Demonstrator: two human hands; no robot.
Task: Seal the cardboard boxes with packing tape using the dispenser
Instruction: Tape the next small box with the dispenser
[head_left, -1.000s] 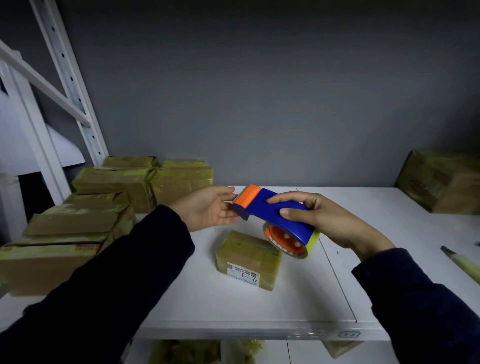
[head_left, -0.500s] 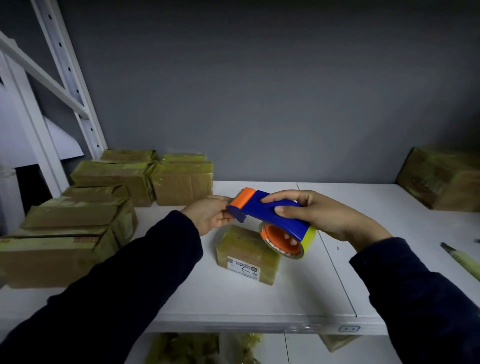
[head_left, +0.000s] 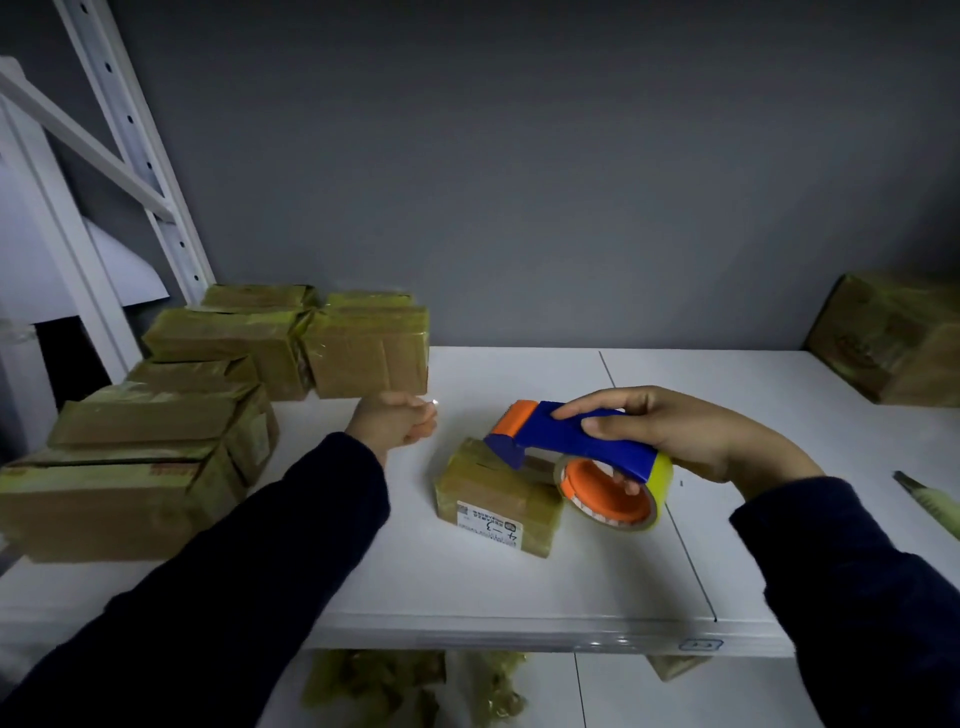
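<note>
White shelf (head_left: 519, 587) is the reference. Largest items: pile of taped boxes (head_left: 208, 405) on its left end, back against the wall; one more taped box (head_left: 893, 343) at the far right rear corner. Neither is in play.

Small box (head_left: 496, 493) sits mid-shelf, label facing the front edge, already mostly wrapped in tape.

Tape dispenser (head_left: 576, 447), blue body, orange nose, yellow roll, hangs over the right half of the small box, nose down on or just above its top. Contact not resolvable from here.

Right hand (head_left: 675, 436) is wrapped firmly around the dispenser body, fingers over the blue top, thumb inside the orange core.

Left hand (head_left: 395, 426) is left of the small box, closed into a fist, apart from both box and dispenser. Something small glints at its fingertips; can't tell if it's a tape scrap, so can't tell whether it's gripping anything.

Change: a second ago the left hand was pinching at the dispenser nose; it has now pulled away leftward, and the dispenser has dropped onto the box.

My read: tape end is freed, next is laying a strip across the top. Box is unbraced, so it may slide.
</note>
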